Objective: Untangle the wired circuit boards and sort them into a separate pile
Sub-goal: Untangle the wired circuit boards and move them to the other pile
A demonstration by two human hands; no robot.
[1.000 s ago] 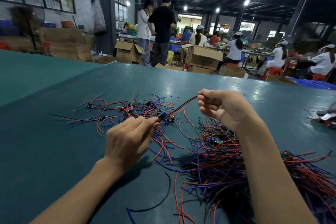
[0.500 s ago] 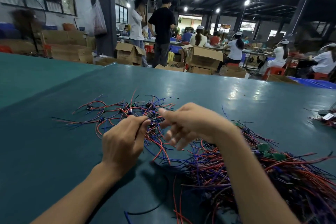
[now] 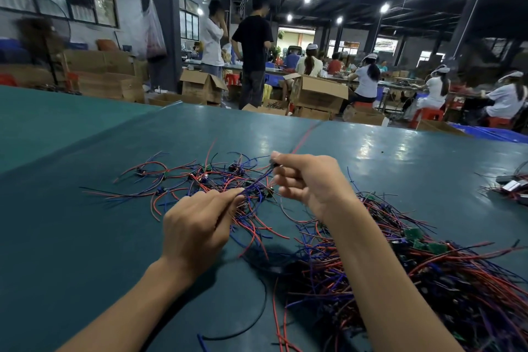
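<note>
Left hand (image 3: pixel 197 226) is pinched shut on a strand of blue wires (image 3: pixel 257 180). Right hand (image 3: pixel 311 180) is pinched on a small dark part (image 3: pixel 275 164), probably the board of the same unit, though it is too small to confirm. The wires are held taut between the hands, above the sorted pile (image 3: pixel 183 177) spread on the table (image 3: pixel 71 237). A red wire (image 3: pixel 303 140) is thrown up past the right hand. The tangled heap (image 3: pixel 443 280) lies near right, partly under the right forearm.

Risks:
- If the pull is made harder while a loop is snagged, a lead could be torn from its solder joint.
- Sorted units could be hooked by the trailing wires and dragged back into a knot.
- The heap could be swept by the right forearm.

Versus 0.5 s ago: the hands were nearly touching; now they are drawn apart, the right one is raised, and the strand is stretched tight.
</note>
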